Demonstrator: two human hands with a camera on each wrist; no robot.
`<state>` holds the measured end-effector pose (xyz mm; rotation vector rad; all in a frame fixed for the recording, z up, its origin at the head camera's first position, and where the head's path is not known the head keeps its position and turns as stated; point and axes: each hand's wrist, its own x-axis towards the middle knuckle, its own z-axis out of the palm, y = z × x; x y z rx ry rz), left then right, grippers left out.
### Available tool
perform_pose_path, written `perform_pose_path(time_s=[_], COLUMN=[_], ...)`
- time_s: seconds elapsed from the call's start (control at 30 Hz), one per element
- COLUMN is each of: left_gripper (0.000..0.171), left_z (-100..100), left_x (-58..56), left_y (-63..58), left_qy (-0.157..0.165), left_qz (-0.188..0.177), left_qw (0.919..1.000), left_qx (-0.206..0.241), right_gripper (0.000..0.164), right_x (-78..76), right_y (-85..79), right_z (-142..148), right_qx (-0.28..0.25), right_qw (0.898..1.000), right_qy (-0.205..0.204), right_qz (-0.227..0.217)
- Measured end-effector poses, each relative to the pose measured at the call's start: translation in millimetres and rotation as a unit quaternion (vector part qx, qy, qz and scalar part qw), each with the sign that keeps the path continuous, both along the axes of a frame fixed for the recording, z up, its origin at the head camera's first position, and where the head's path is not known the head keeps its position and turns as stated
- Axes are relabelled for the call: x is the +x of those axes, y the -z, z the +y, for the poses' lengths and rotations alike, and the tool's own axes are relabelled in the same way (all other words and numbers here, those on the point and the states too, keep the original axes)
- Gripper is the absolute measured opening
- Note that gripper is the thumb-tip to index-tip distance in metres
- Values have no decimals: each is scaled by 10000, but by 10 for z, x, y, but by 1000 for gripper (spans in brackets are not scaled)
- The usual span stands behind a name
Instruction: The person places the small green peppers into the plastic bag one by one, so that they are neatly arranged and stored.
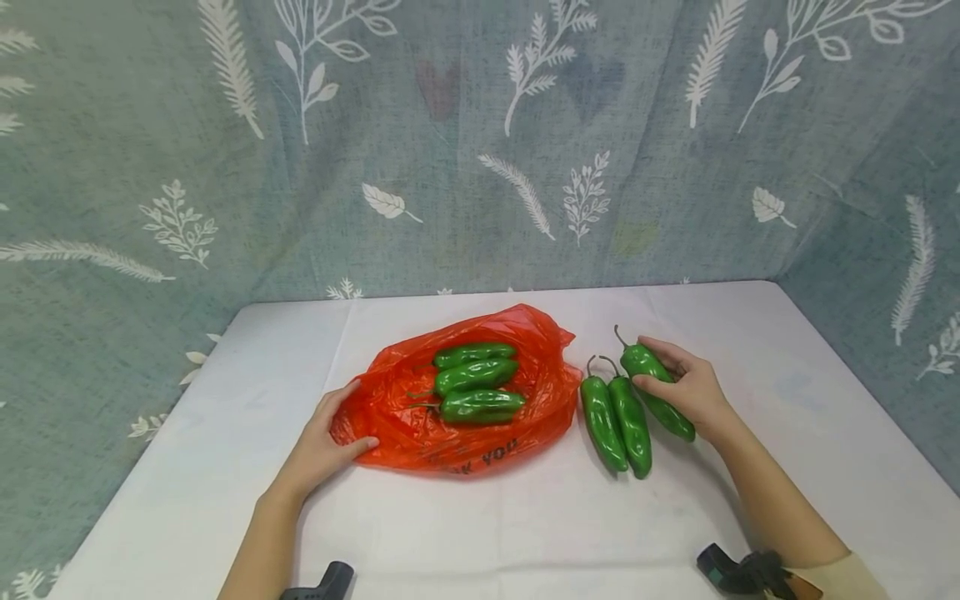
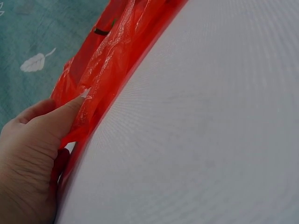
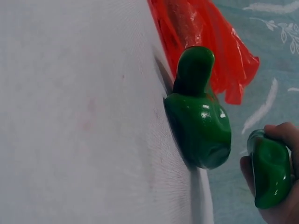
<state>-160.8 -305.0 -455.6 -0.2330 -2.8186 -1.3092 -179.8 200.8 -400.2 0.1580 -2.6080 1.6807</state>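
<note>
My left hand (image 1: 321,440) holds the left edge of a red plastic bag (image 1: 543,417), its thumb laid against the film in the left wrist view. Three green peppers (image 1: 483,406) lie side by side on the spread bag, stems toward the left. On the right, my right hand (image 1: 693,392) grips another long green pepper (image 1: 671,415) between thumb and fingers; in the right wrist view this pepper (image 3: 271,172) is raised above the table. Just left of it, two more peppers, one outer (image 1: 602,425) and one inner (image 1: 632,429), lie together beside the bag's right edge.
A white cloth covers the table (image 1: 480,533). Behind it and at the sides hangs a grey-green curtain (image 1: 450,208) printed with white leaves. Dark straps with devices are worn at the left wrist (image 1: 330,581) and right wrist (image 1: 750,573).
</note>
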Motion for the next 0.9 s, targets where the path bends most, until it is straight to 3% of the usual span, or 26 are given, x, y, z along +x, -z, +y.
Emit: perform_pose_path(time_s=[0.37, 0.7, 0.9], left_gripper=[87, 87, 87], left_z=[-6, 25, 21], left_x=[29, 5, -5], left_y=[-6, -25, -7], left_qy=[-34, 9, -12], left_qz=[-14, 9, -11], left_qw=[10000, 10000, 10000], left_qx=[-55, 15, 20], right_gripper=[62, 60, 61], right_x=[-52, -75, -98], right_y=[-111, -325, -435], right_z=[-115, -232, -348], right_qx=[114, -69, 98], right_qw=[9996, 9980, 9964], right_qy=[-226, -542, -784], right_qz=[158, 313, 304])
